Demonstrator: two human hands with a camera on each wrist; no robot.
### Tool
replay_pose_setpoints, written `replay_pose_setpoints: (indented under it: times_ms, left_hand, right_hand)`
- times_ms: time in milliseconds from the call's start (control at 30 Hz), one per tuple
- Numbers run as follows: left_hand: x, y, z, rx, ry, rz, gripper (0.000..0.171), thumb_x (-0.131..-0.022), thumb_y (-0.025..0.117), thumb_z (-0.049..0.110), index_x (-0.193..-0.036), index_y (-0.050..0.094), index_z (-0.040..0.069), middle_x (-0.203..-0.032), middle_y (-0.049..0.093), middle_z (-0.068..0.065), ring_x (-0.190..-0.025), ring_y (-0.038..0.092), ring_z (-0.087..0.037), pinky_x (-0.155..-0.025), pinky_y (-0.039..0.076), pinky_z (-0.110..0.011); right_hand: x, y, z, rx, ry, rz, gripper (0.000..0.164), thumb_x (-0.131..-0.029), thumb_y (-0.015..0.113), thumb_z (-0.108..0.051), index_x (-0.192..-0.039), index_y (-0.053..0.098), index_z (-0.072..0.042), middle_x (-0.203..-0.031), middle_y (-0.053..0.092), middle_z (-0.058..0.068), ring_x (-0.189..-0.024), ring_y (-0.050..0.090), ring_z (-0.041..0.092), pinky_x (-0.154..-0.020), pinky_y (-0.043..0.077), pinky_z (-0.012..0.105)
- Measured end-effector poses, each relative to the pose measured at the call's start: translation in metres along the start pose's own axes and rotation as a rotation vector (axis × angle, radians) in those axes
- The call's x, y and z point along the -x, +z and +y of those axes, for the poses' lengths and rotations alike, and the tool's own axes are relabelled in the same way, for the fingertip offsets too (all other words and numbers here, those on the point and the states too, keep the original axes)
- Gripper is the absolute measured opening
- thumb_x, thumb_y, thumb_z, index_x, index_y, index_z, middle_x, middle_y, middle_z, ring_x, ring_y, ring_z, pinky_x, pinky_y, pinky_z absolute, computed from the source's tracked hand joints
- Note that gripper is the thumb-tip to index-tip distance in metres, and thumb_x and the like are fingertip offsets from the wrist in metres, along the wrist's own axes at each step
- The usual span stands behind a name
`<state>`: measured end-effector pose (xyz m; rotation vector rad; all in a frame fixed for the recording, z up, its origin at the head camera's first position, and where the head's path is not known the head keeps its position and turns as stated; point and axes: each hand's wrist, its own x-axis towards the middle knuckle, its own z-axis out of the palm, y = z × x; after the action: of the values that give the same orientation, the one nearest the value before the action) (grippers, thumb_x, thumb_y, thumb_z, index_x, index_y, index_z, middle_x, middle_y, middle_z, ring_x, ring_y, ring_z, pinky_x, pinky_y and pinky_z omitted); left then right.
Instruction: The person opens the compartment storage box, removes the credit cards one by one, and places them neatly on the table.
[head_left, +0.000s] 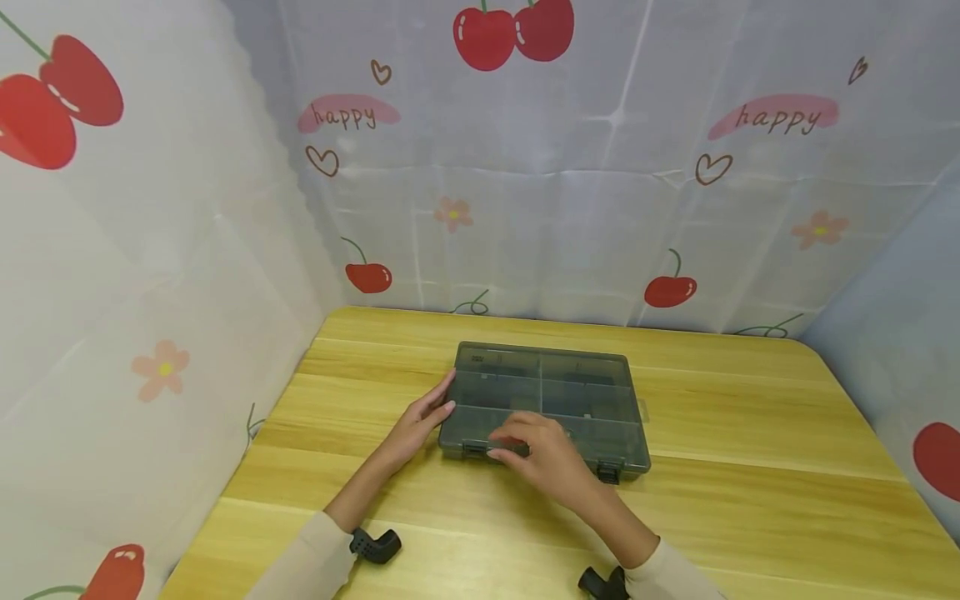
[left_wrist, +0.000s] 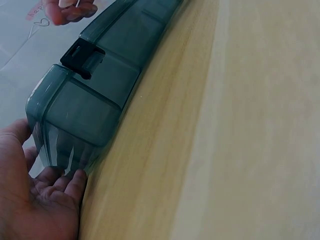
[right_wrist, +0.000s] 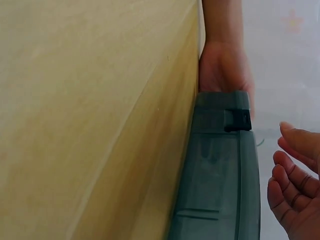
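Observation:
A dark translucent compartment box [head_left: 585, 396] lies on the table with its lid down. Two black latches sit on its front side, a left latch [left_wrist: 82, 57] and a right latch [head_left: 609, 472]. My left hand [head_left: 414, 429] rests against the box's left side, fingers along the wall and thumb by the lid edge. Over the front edge, near the left latch, my right hand [head_left: 543, 454] hovers with loosely bent fingers and nothing in them. In the right wrist view, a gap shows between these fingers [right_wrist: 295, 182] and the box.
The wooden table [head_left: 750, 500] extends around the box. Cherry-printed sheets [head_left: 540, 242] stand behind it and at both sides. Black wrist mounts [head_left: 377, 546] sit by the sleeves. Dividers and a few small bits show dimly through the lid.

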<state>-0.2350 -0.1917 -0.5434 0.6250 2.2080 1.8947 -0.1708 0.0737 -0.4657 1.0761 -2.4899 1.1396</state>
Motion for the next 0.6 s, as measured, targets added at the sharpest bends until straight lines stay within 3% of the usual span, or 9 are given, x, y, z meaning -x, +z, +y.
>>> replay_pose_setpoints:
  times_ms: [600]
  left_hand:
    - [-0.001,0.0,0.001,-0.009,-0.01,0.011,0.059,-0.108,0.05,0.031,-0.162,0.025,0.029,-0.167,0.017,0.01,-0.153,0.019,-0.018,-0.119,0.029,-0.036]
  right_hand:
    - [-0.013,0.015,0.007,0.057,-0.002,-0.051,0.012,-0.085,0.083,-0.014,-0.096,0.082,-0.013,-0.091,0.065,-0.006,-0.078,0.06,0.006,-0.066,0.053,0.02]
